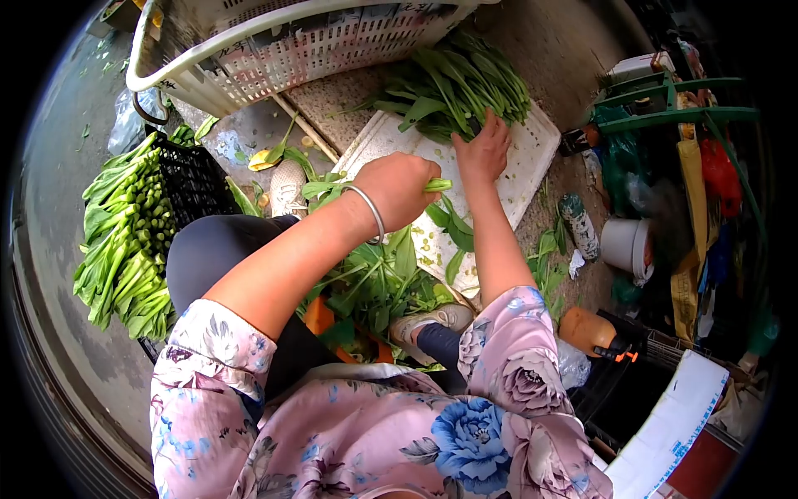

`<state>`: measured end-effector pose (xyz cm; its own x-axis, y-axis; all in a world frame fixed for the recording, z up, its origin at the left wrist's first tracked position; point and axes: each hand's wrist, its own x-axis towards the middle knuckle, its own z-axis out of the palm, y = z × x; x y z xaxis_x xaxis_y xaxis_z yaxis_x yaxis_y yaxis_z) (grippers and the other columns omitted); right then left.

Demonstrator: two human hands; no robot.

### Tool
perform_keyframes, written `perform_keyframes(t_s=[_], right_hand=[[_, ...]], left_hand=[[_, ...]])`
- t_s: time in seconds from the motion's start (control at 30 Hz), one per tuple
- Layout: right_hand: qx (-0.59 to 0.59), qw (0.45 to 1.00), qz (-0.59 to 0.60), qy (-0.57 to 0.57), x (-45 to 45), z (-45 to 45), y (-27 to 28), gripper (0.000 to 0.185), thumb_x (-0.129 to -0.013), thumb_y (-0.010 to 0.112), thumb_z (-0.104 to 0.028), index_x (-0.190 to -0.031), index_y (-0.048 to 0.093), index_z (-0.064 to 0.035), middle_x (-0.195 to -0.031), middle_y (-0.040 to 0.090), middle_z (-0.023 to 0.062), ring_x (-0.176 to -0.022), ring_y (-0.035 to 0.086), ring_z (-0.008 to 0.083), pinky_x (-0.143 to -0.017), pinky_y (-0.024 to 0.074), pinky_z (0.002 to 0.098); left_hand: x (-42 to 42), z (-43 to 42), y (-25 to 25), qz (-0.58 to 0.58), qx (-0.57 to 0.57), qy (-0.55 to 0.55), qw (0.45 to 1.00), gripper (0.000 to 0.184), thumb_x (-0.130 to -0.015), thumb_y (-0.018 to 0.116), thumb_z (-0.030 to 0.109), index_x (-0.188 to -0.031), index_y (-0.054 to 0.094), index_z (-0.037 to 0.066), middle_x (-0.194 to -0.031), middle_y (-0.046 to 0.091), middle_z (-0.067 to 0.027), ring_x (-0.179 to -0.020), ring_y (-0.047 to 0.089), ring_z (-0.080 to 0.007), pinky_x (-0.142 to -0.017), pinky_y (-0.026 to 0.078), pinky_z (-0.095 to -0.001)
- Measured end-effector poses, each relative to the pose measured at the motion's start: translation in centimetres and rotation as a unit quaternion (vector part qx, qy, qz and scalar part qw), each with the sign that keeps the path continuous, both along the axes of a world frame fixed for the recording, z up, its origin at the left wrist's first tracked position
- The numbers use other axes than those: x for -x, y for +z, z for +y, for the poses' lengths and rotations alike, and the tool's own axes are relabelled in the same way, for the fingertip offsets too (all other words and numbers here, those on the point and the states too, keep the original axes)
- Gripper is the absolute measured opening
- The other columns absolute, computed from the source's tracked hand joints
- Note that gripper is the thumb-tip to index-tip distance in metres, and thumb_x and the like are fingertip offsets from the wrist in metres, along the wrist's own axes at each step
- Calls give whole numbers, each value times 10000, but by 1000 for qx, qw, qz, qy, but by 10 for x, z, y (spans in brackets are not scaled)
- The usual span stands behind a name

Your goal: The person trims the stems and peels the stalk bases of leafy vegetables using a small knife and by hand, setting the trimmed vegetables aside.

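The left hand (396,188) was curled shut around a green stalk (440,185), whose pale end stuck out on the right side of those fingers. Ahead of them and to the right, the right hand (485,153) reached into the near edge of a pile of leafy greens (461,83), its thumb set apart from the other fingers; whether these had closed on a stem, I could not tell. Under and around the right fingers lay a white board (530,162), which carried the pile and was dotted with small green cut bits. Just behind the left fingers, a silver bangle (376,214) circled the wrist. Below those fingers, nearer the body, loose leaves (386,287) lay in a heap between two shoes, one (288,185) to the left and one (440,320) closer in. Ahead and left of both sets of fingers stood a white slatted crate (332,65). Well to the left of the left fingers, trimmed greens (125,241) were stacked against a black crate (198,179). Off to the right of the right fingers were a pale bucket (623,247) and, nearer the body, an orange bottle (584,331).
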<state>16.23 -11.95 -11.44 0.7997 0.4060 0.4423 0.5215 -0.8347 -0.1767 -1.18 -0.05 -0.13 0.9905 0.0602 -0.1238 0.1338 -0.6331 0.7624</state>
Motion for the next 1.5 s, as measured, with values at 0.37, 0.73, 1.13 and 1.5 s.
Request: perform_keyframes(t_s=[0.37,0.73,1.13,1.5], right_hand=[[69,996,50,10,-50,4,0,350,-717,685,-287,-1021,618,-125,-1032,572,56,-989,512,269,-731,492,402],[-459,787,406,77,-27,-8,98,363,-781,664,-119,-1083,562,54,-823,631,75,-697,616,102,-442,391,215],[-333,824,409,205,81,-66,132,335,-757,664,-40,-1079,583,1,-944,608,33,-820,540,63,-708,441,195],[-388,795,432,175,115,-79,135,400,-764,676,-56,-1140,555,3,-927,600,9,-804,530,52,-738,446,195]], left_hand=[[-1,0,8,-18,-39,23,999,156,-787,568,204,-869,584,73,-742,609,-148,-754,590,-334,-663,458,-425],[-7,-8,17,-21,-18,63,998,179,-764,554,139,-923,585,63,-749,618,-165,-747,602,-330,-686,463,-422],[-5,-19,13,-303,-162,4,939,466,-755,578,116,-1203,475,44,-1091,548,-110,-970,502,-280,-784,443,-366],[1,-29,7,8,374,-118,920,491,-898,507,283,-1282,341,27,-857,545,-57,-705,498,-97,-660,450,-248]])
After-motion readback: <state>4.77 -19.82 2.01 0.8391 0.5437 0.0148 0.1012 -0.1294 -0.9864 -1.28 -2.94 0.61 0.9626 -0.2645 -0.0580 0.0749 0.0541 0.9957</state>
